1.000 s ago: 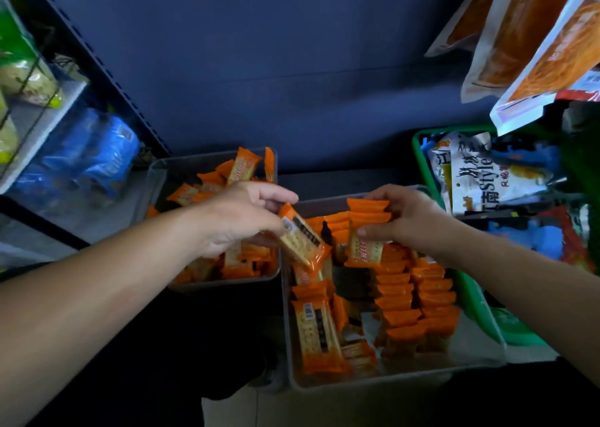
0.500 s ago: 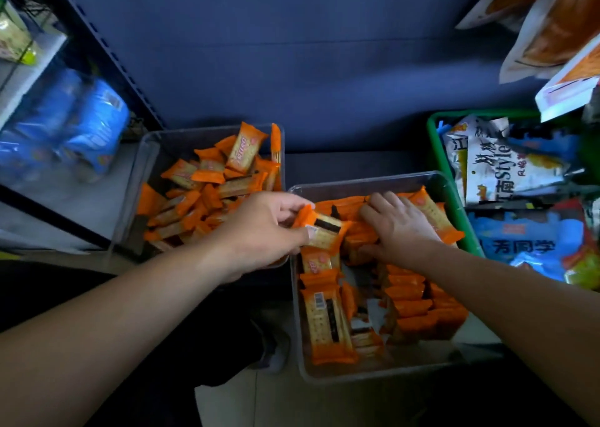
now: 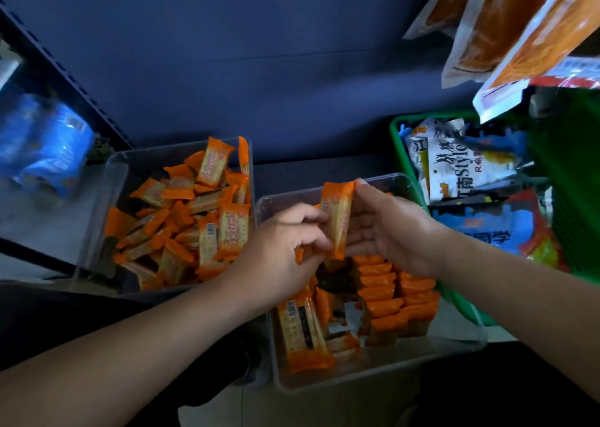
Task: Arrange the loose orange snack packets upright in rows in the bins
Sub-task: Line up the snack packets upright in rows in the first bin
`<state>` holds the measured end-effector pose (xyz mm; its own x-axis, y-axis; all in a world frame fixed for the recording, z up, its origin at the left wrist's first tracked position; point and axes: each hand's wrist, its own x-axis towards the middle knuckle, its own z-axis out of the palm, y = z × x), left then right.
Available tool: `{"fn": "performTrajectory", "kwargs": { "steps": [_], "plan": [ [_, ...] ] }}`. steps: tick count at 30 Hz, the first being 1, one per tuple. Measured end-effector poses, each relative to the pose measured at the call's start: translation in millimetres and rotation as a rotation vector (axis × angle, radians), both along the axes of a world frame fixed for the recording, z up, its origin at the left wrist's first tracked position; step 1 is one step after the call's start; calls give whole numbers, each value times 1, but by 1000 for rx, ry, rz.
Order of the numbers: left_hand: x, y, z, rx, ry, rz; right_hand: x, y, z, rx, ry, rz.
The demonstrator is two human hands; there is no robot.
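Head view: two bare forearms are reaching in from the bottom corners of the frame. Just above the middle, the left hand is pinching a long orange foil snack packet by its lower left edge, its grip closed on the wrapper with fingers curled. A scrap of orange is showing under those fingers, though I cannot tell what it is. The right hand is meeting the packet from the right, fingers nearly straight and its grip lying open, with one fingertip touching the packet's top right corner. The packet is standing nearly upright in the air over the far end of the right clear rectangular plastic bin, which is sitting lower centre in the frame. Inside that bin, below the right hand, tidy rows of upright orange packets are standing side by side and touching one another. Along the bin's left side a few flat packets are lying face up. Left of centre, the second clear plastic bin is holding a loose heap of orange packets pointing every way. At the right edge a green plastic basket is holding white and blue snack bags. In the upper right, large orange-and-white pouches are hanging. At the far left, blurred blue packages are sitting on a grey shelf. A dark blue panel is filling the background.
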<state>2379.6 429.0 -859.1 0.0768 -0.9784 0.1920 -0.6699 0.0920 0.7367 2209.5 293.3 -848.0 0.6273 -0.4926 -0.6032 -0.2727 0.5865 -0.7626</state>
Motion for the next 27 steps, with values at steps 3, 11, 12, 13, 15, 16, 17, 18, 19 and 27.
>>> {"fn": "performTrajectory", "kwargs": {
  "steps": [3, 11, 12, 13, 15, 16, 17, 18, 19, 27],
  "plan": [
    [1, -4, 4, -5, 50, -15, -6, -5, 1, 28, -6, 44],
    [8, -15, -4, 141, 237, 221, -9, -13, 0, -94, -38, 46],
    [9, -16, -3, 213, 298, 216, -9, -14, 0, -115, -55, 72],
    [11, -17, -3, 252, 311, 200, -8, -15, -1, -182, -50, 111],
    [17, -20, -6, 268, 250, 184, -6, -18, -3, -438, 25, 210],
    [21, -20, -8, 271, 228, 183, -5, -19, -5, -533, 50, 254],
    [25, -21, -9, 281, 214, 180, -2, -20, -5, -580, 65, 275],
    [28, -20, -10, 309, 186, 168, 0, -20, -5, -595, 78, 284],
    [31, -19, -10, 348, 124, 139, 1, -20, -7, -619, 112, 302],
    [47, -6, -25, 500, -566, -125, -2, -15, -64, -1323, 567, 717]
  ]
}}
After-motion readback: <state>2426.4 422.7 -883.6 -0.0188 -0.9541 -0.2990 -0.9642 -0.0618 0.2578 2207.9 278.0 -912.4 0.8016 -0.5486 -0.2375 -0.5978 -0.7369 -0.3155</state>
